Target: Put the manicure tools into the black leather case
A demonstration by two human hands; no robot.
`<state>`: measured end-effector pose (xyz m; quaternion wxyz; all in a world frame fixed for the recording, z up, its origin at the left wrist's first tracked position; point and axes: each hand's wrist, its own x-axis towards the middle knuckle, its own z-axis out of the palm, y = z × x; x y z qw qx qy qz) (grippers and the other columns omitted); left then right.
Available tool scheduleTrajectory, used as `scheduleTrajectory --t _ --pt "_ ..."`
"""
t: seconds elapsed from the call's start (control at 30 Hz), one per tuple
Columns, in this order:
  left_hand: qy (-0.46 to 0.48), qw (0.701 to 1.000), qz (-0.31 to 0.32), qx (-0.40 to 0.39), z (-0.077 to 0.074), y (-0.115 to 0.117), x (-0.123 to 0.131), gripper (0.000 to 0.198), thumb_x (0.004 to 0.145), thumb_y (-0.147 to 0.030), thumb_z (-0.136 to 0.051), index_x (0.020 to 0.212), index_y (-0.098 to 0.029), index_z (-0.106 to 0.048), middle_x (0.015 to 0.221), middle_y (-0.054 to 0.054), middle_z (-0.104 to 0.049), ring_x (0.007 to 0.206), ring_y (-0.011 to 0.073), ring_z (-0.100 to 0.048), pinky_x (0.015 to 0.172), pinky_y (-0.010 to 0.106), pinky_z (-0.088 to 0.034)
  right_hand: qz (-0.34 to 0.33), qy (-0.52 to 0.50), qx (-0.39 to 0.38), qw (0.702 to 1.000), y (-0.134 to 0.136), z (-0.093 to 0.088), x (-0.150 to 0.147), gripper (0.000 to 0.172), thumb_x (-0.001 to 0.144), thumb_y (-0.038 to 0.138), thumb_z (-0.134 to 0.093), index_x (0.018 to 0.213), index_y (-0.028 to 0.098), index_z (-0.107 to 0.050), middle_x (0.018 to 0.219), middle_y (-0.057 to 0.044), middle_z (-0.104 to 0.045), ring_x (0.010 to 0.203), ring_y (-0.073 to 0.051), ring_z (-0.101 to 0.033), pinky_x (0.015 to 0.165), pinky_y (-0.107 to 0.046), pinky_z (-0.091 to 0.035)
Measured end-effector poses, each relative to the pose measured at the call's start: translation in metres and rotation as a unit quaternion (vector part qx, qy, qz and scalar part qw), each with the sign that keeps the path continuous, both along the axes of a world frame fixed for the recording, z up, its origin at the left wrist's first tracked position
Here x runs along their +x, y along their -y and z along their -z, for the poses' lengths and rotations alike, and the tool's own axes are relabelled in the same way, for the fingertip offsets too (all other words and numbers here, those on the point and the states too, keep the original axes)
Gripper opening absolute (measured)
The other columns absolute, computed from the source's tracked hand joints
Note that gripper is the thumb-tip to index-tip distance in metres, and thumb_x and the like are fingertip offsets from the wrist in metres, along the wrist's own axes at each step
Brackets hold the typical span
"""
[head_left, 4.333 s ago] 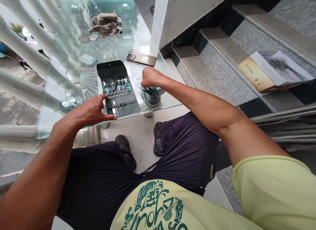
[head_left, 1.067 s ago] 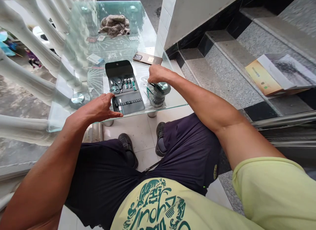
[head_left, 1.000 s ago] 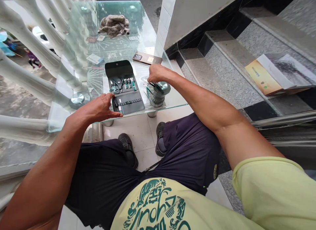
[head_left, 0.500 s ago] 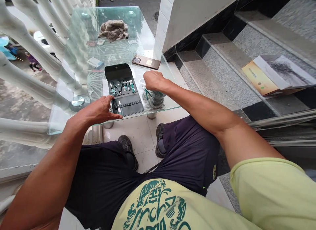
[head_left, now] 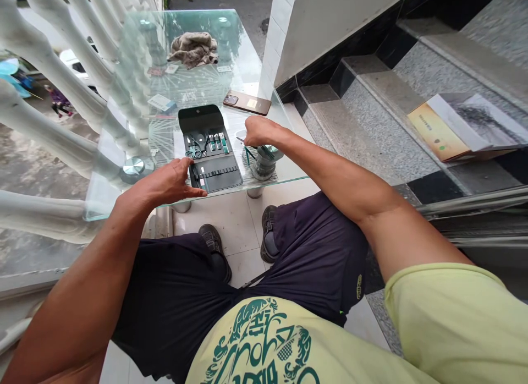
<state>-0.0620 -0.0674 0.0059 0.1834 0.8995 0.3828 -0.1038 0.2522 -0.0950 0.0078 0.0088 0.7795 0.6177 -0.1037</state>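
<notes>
A black manicure case (head_left: 210,149) lies open on the glass table (head_left: 185,87), with green scissors and small tools in its upper half. My left hand (head_left: 170,180) rests at the case's near left corner, fingers apart and holding nothing. My right hand (head_left: 259,132) hovers over a glass cup (head_left: 264,163) that holds several thin green tools. Its fingers are pinched on one thin tool (head_left: 243,141) that points left from the fingertips.
A brown phone (head_left: 246,102) lies behind the case, and a crumpled cloth (head_left: 193,47) sits at the table's far end. Small cards (head_left: 161,102) lie left of the case. White balusters run along the left; stone steps with a booklet (head_left: 462,125) rise on the right.
My right hand dipped to the cup and has come up slightly with a thin tool pinched in its fingers. My left hand has stayed at the case's corner.
</notes>
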Motion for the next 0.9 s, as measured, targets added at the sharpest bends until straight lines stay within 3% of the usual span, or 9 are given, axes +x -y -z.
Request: scheduleTrajectory --t 0.13,0.23,0.4,0.5,0.7,0.9 --pt "0.019 1.0 0.0 -0.006 0.002 0.0 -0.001 0.092 0.08 -0.075 -0.087 0.154 -0.025 -0.064 0.134 0.016 -0.075 0.125 0.0421 -0.074 0.101 0.047 -0.058 0.0 -0.018 0.015 1.0 -0.003 0.001 0.007 0.033 0.092 0.027 -0.089 0.118 0.007 -0.085 0.105 -0.021 -0.084 0.104 -0.034 -0.079 0.084 -0.038 -0.065" --pt "0.024 1.0 0.008 -0.006 0.004 0.0 -0.002 0.088 0.081 -0.073 -0.086 0.153 -0.027 -0.064 0.132 0.015 -0.075 0.122 0.0415 -0.074 0.099 0.048 -0.057 0.009 -0.028 0.032 0.999 0.002 -0.008 0.004 0.027 0.096 0.024 -0.084 0.112 0.002 -0.084 0.103 -0.022 -0.083 0.1 -0.032 -0.078 0.083 -0.037 -0.063" --pt "0.009 1.0 0.004 -0.004 0.005 -0.001 -0.002 0.094 0.082 -0.077 -0.085 0.156 -0.024 -0.06 0.134 0.017 -0.074 0.12 0.041 -0.074 0.096 0.046 -0.056 0.004 -0.083 0.057 0.995 0.025 -0.032 -0.015 0.02 0.099 0.022 -0.077 0.106 0.005 -0.085 0.093 -0.014 -0.08 0.096 -0.031 -0.078 0.08 -0.039 -0.063" --pt "0.008 1.0 0.013 -0.002 0.004 -0.001 -0.002 0.091 0.083 -0.077 -0.085 0.154 -0.025 -0.061 0.134 0.016 -0.074 0.119 0.0393 -0.074 0.096 0.045 -0.056 0.001 -0.128 0.063 0.99 0.042 -0.037 -0.032 0.019 0.098 0.022 -0.077 0.106 0.007 -0.087 0.09 -0.013 -0.08 0.092 -0.03 -0.077 0.076 -0.039 -0.064" --pt "-0.002 1.0 0.013 0.023 0.002 0.006 0.003 0.089 0.086 -0.081 -0.082 0.151 -0.022 -0.062 0.135 0.018 -0.075 0.119 0.0409 -0.074 0.094 0.044 -0.055 0.014 -0.254 0.044 0.966 0.078 -0.016 -0.07 0.014 0.095 0.018 -0.073 0.088 0.014 -0.085 0.081 -0.01 -0.079 0.08 -0.024 -0.075 0.071 -0.032 -0.062" --pt "-0.047 0.998 0.009 0.05 -0.001 0.013 0.01 0.082 0.093 -0.078 -0.077 0.15 -0.022 -0.061 0.143 0.022 -0.073 0.121 0.0425 -0.075 0.092 0.043 -0.055 0.066 -0.39 0.02 0.918 0.102 0.007 -0.104 0.017 0.087 0.011 -0.077 0.07 0.014 -0.076 0.059 -0.003 -0.065 0.061 -0.015 -0.061 0.059 -0.025 -0.047"
